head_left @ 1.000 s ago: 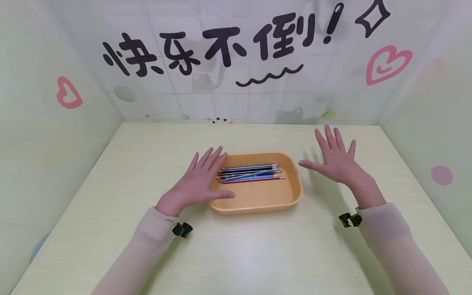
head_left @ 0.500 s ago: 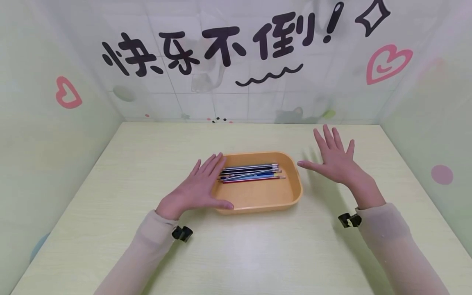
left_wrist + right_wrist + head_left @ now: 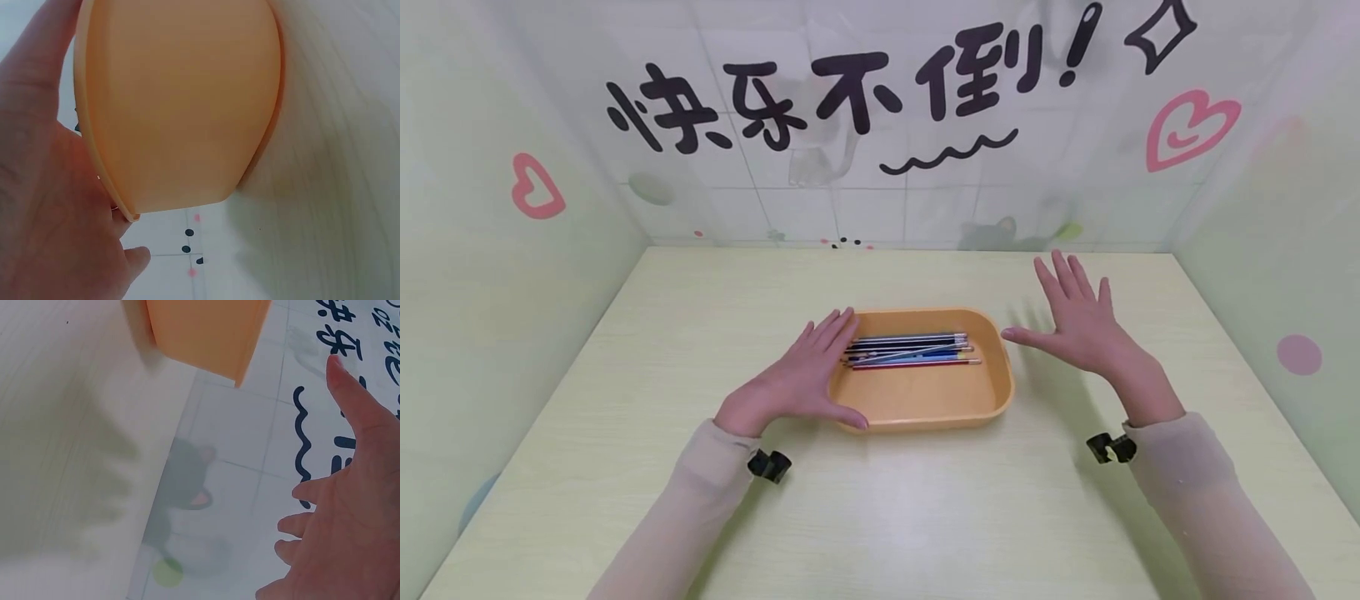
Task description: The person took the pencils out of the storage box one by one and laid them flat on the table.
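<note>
An orange tray (image 3: pixel 925 400) sits mid-table with several pencils (image 3: pixel 910 350) lying side by side near its back wall. Over the tray's left end, the left hand (image 3: pixel 797 375) has its fingers extended and its thumb spread toward the front rim. The left wrist view shows that hand (image 3: pixel 62 206) beside the tray's rim (image 3: pixel 94 150); whether it touches cannot be told. Off the tray's right end the right hand (image 3: pixel 1086 333) is raised, fingers spread, holding nothing. In the right wrist view this hand (image 3: pixel 350 519) stands apart from the tray (image 3: pixel 206 331).
The pale wooden table (image 3: pixel 910 517) has a patterned backdrop (image 3: pixel 910 208) with black characters behind it and pale panels at both sides. Each wrist bears a small black device, the left one (image 3: pixel 769 467) and the right one (image 3: pixel 1111 448).
The left hand has lowered slightly onto the tray's left end, its thumb shifting toward the front rim and its fingers drawing closer together. The right hand has drifted slightly left. The tray looks unmoved.
</note>
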The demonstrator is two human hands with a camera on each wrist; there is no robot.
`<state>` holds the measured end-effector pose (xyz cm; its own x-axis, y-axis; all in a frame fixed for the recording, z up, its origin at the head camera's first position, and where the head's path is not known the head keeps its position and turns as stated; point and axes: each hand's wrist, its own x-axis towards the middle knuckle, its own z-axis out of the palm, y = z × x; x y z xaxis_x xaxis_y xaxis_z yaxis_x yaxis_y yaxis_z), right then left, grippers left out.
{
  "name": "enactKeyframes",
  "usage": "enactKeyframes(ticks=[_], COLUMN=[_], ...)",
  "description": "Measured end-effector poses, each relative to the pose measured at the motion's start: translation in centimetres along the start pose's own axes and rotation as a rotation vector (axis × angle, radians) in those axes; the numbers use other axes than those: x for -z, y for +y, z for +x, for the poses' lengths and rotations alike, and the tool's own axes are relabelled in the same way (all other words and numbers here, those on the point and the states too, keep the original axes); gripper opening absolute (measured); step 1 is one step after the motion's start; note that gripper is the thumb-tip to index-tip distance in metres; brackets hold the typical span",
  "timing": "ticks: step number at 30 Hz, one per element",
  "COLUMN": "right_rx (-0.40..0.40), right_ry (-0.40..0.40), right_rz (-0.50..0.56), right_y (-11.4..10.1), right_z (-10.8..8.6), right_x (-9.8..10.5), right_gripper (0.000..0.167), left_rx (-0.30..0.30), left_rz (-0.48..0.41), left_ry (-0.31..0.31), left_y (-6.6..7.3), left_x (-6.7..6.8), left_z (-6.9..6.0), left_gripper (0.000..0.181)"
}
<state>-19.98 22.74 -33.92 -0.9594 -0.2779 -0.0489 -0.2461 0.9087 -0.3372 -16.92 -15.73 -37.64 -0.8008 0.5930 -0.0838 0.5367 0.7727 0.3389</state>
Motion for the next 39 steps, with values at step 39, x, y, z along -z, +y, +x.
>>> enactKeyframes(ticks=[39], right_rx=[0.107], right_ry=[-0.026], right_rz=[0.069], right_y=[-3.1], right_z=[0.6], right_x=[-0.4], right_gripper=[0.111], left_rx=[-0.065], left_rz=[-0.057], left_ry=[-0.119], left_y=[-1.8], left_x=[1.3], left_z=[1.5], left_gripper=[0.139])
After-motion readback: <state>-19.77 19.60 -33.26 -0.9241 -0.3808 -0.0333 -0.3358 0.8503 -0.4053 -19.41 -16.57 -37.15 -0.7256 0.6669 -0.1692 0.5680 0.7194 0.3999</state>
